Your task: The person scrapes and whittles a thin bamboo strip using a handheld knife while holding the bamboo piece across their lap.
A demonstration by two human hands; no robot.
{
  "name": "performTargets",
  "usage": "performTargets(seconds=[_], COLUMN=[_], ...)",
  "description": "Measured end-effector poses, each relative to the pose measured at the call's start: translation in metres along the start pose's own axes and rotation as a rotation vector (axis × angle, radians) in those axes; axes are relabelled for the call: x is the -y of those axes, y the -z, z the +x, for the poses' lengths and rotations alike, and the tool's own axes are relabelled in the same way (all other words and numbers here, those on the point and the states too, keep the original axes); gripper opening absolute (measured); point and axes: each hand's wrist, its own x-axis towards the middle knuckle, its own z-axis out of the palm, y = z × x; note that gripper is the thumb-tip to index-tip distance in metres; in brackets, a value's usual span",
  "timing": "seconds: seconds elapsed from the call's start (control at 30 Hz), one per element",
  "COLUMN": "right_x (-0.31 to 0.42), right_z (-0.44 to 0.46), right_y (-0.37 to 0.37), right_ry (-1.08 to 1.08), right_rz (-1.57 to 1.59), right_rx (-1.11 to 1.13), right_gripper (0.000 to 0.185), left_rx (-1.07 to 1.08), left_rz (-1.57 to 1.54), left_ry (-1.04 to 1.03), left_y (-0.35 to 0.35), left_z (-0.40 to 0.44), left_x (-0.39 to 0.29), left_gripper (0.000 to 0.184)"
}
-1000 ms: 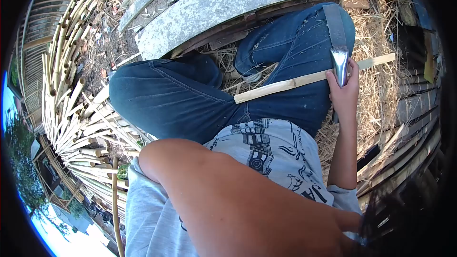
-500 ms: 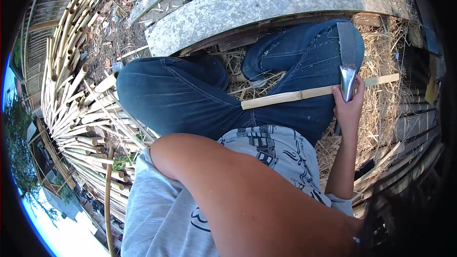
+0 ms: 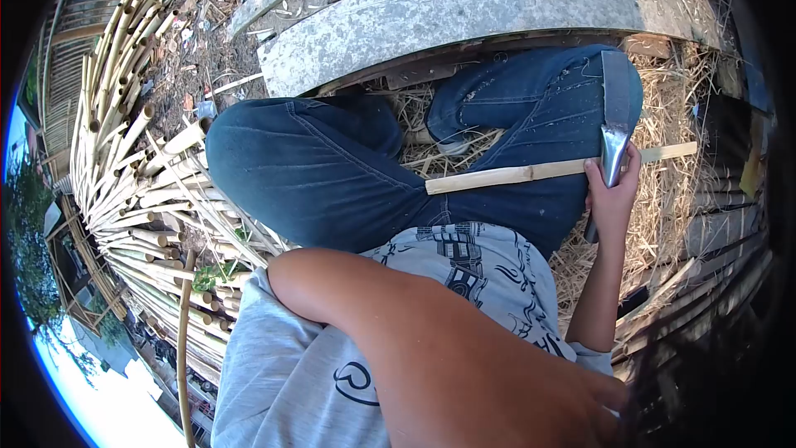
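Observation:
My right hand is closed around the metal handle of a broad flat blade, which points away over my right knee. A pale split bamboo strip lies across my lap and passes beneath the handle, its far end reaching past my right thigh. My left arm crosses my chest. At the lower right the back of my left hand shows near my right upper arm; its fingers are lost in dark shadow.
Weathered boards lie beyond my crossed legs. Many bamboo poles are stacked on the left, with one pole nearer me. Shavings cover the ground on the right, beside more dark slats.
The whole view has shifted, so my legs, the blade and the strip appear lower and slightly farther right. My right hand keeps its hold on the handle. The end of my left arm shows more.

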Motion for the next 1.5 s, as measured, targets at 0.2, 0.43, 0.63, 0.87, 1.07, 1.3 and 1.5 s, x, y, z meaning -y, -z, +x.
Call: performTargets(seconds=[0.2, 0.43, 0.63, 0.87, 1.07, 1.3, 1.5], right_x=[-0.004, -0.005, -0.001, -0.004, -0.021, -0.02, -0.021], right_z=[0.004, -0.004, -0.013, -0.013, 0.006, -0.014, 0.013], right_y=[-0.005, -0.002, -0.005, 0.03, 0.078, 0.069, 0.079], right_ry=[0.019, 0.029, 0.186, 0.241, -0.056, 0.079, -0.039], right_rz=[0.023, 0.083, 0.047, 0.106, -0.123, -0.324, -0.237], right_rx=[0.011, -0.019, -0.075, -0.119, -0.185, 0.169, -0.234], right_gripper=[0.064, 0.063, 0.066, 0.06, 0.026, 0.029, 0.028], left_rx=[0.075, -0.18, -0.262, -0.437, -0.709, -0.643, -0.622], left_rz=[-0.015, 1.528, 1.209, 1.138, 1.059, 1.224, 1.183], left_ry=[-0.016, 1.128, 1.347, 1.325, 1.269, 1.315, 1.412], left_y=[-0.007, 0.048, 0.058, 0.063, 0.066, 0.072, 0.067], left_z=[0.0, -0.039, -0.091, -0.092, -0.109, -0.116, -0.097], left_x=[0.0, 0.027, 0.071, 0.072, 0.072, 0.073, 0.069], left_gripper=[0.073, 0.076, 0.048, 0.026, 0.017, 0.013, 0.023])
